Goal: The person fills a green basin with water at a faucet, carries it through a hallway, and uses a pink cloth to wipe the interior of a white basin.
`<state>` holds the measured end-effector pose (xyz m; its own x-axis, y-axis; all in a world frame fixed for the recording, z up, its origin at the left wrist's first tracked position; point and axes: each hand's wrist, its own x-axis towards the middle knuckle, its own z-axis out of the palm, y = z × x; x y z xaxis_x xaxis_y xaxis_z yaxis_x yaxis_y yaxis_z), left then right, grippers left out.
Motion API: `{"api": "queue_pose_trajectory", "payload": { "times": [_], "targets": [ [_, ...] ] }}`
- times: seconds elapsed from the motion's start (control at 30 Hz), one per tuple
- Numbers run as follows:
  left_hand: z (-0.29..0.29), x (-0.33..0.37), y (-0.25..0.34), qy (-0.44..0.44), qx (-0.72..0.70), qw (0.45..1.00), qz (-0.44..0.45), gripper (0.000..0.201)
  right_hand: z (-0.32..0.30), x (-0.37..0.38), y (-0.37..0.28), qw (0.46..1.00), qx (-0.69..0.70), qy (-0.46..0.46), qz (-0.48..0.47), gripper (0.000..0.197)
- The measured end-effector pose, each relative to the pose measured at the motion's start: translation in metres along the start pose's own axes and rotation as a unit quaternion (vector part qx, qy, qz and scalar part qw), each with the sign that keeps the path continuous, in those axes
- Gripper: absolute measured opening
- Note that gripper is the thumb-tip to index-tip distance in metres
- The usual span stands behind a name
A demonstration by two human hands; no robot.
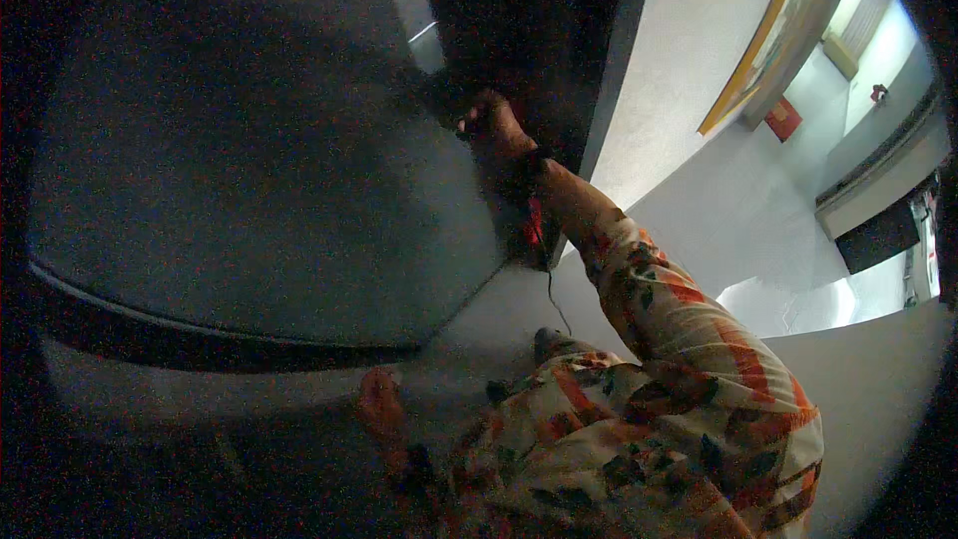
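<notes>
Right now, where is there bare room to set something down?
The pale floor between the right sleeve and the white wall shows nothing on it. The wide grey surface left of the right hand looks bare, but is too dark to be sure. Crowded: just below that hand, with a red patch and thin dark cable.

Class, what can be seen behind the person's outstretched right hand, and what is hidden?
Behind the bare, outstretched right hand is a near-black surface, too dim to identify. A narrow, pale grey strip shows farther up. Whatever the hand itself covers cannot be seen.
</notes>
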<state>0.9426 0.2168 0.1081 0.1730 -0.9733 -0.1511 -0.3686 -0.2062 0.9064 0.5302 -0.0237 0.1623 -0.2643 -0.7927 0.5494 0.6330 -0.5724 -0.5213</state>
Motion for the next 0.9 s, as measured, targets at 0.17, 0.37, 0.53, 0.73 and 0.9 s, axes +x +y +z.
{"api": "queue_pose_trajectory", "payload": {
  "times": [0.17,0.37,0.53,0.73,0.9],
  "targets": [
    [0.049,-0.027,-0.004,-0.089,0.013,0.996,0.024,0.033,-0.100,0.005,-0.002,0.980,-0.084,0.039,0.178,0.037],
    [0.060,-0.018,-0.036,-0.094,0.095,0.991,0.006,0.035,-0.053,0.010,0.012,0.986,-0.082,0.054,0.135,0.035],
    [0.086,-0.020,-0.025,-0.110,0.067,0.985,0.119,0.028,-0.019,-0.047,-0.001,0.974,-0.137,-0.006,0.178,0.032],
    [0.138,-0.038,0.080,-0.097,0.057,0.975,0.194,0.022,-0.052,-0.144,-0.070,0.941,-0.271,-0.016,0.201,0.031],
    [0.157,-0.022,0.075,-0.196,-0.033,0.975,0.101,0.025,-0.053,-0.160,-0.057,0.925,-0.324,-0.019,0.199,0.029]
  ]
}}
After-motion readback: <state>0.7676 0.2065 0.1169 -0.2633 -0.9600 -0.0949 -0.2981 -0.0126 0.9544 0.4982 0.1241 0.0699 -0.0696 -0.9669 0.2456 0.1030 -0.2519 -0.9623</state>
